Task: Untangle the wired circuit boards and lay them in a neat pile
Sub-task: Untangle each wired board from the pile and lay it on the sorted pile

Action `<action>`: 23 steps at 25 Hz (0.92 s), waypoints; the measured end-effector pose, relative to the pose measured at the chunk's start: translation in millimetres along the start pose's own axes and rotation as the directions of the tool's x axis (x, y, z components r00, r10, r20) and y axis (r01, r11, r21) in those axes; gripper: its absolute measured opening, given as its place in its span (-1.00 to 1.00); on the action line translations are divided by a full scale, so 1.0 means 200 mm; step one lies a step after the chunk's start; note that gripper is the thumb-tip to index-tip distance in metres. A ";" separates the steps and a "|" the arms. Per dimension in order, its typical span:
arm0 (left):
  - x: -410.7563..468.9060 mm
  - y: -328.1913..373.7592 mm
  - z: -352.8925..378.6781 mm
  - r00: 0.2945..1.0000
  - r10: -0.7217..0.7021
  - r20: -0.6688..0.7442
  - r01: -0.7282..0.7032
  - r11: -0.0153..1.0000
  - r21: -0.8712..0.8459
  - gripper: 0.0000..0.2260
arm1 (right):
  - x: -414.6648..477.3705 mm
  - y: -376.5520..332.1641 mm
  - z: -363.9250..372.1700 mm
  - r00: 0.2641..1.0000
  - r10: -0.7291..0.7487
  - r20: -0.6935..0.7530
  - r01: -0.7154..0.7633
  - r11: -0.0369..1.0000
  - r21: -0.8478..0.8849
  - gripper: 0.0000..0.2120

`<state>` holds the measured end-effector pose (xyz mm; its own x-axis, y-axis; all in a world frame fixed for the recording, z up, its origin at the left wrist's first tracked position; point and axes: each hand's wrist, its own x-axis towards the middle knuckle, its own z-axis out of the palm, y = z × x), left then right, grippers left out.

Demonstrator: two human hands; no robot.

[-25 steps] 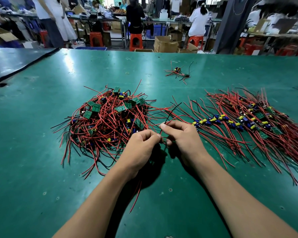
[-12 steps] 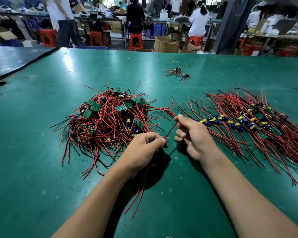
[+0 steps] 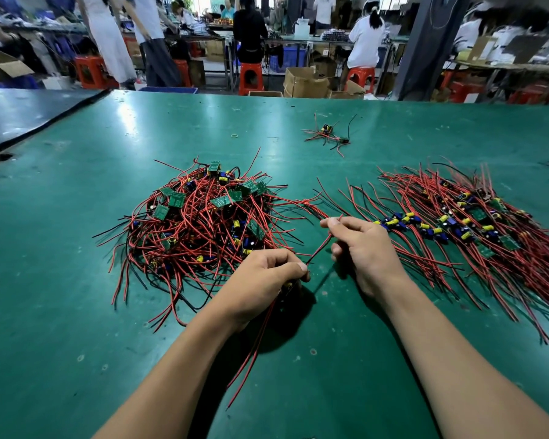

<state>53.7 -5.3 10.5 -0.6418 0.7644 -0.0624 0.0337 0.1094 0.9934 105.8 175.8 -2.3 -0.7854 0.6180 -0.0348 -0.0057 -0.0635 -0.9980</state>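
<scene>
A tangled heap of small green circuit boards with red and black wires (image 3: 200, 223) lies left of centre on the green table (image 3: 61, 312). To the right, a combed-out pile of wired boards (image 3: 463, 229) lies with its wires fanned out in rows. My left hand (image 3: 260, 283) grips one wired board; a yellow part shows under its fingers and red wires trail down toward me. My right hand (image 3: 362, 245) pinches that board's red and black wires (image 3: 320, 247) between thumb and forefinger, stretched taut between both hands.
A small stray bundle of wired boards (image 3: 328, 134) lies farther back on the table, near a small rubber band (image 3: 234, 135). Beyond the far edge, people work at benches among red stools and cardboard boxes (image 3: 305, 82). A darker table (image 3: 19, 118) adjoins at the left.
My right hand has slid away from my left, up and to the right along the wires, drawing them straight. My left hand has kept its hold near the same spot.
</scene>
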 end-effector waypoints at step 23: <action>0.02 0.01 -0.01 0.985 -0.126 -0.117 0.086 0.950 -0.300 -0.85 | -0.02 -0.03 0.02 0.970 0.112 0.218 -0.168 0.952 0.257 -0.69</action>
<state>50.9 -3.5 11.8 -0.7258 0.6651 -0.1757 -0.2535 -0.0211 0.9671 106.7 170.3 4.1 -0.8968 0.4215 -0.1343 -0.0325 -0.3655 -0.9302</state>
